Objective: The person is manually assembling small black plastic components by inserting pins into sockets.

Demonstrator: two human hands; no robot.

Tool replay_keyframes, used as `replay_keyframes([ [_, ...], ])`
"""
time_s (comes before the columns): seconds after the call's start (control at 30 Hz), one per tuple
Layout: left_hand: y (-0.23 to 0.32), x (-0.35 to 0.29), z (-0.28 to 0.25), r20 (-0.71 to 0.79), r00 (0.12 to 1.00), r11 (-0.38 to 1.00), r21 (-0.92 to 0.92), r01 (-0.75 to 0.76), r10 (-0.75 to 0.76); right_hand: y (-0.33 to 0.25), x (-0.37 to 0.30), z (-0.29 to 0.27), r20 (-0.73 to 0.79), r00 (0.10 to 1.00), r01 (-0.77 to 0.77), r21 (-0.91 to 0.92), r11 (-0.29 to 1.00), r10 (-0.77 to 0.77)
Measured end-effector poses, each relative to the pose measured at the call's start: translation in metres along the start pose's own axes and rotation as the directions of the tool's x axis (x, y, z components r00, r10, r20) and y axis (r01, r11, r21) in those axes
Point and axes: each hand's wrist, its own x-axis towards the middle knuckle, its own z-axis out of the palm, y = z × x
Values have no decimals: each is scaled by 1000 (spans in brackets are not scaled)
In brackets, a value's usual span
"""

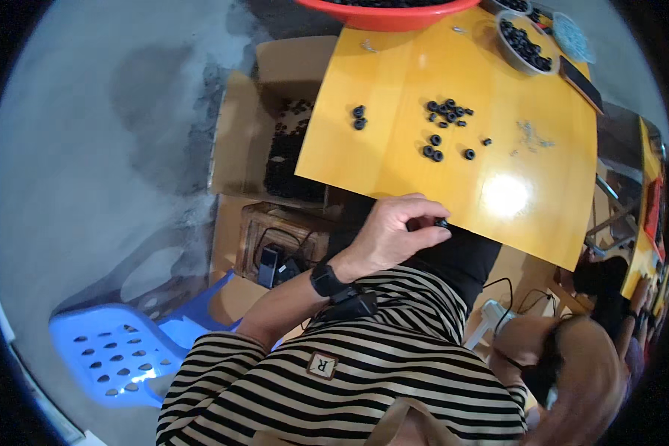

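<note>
Just off the near edge of the yellow table (394,160), my left hand (398,230) is closed, with thumb and forefinger pinching a small black part (441,222). A black band and small box sit on that wrist. Low on the right, my right arm (587,364) is bent close in, with a black strap round it; its fingers cannot be made out. On the tabletop lies a loose cluster of small black ring-shaped parts (451,117), with several more nearer me. Two stand apart as a black pair (359,117) to the left. Tiny silvery pieces (531,137) are scattered at right.
A red basin (394,16) of black parts stands at the far edge. Near it are a clear bowl (507,59) of black parts and a dark phone-like slab (581,85). Left are an open cardboard box (234,141) and a blue plastic seat (115,353). Another person's hand (641,293) shows far right.
</note>
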Motion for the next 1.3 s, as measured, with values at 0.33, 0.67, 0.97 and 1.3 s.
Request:
replay_keyframes([
  [0.33,-9,4,-5,-29,999,985,-170,-31,27,45,70,18,347,931,76,116,990,-112],
  [0.67,-13,10,-6,47,999,991,-133,-7,13,35,73,45,-62,993,104,88,991,-99],
  [0.97,-7,15,-8,42,999,982,-188,-25,34,54,10,13,-146,989,37,19,999,-34],
  [1.3,-1,20,0,63,998,972,-234,-6,21,146,-54,-50,-869,486,-17,96,995,92],
])
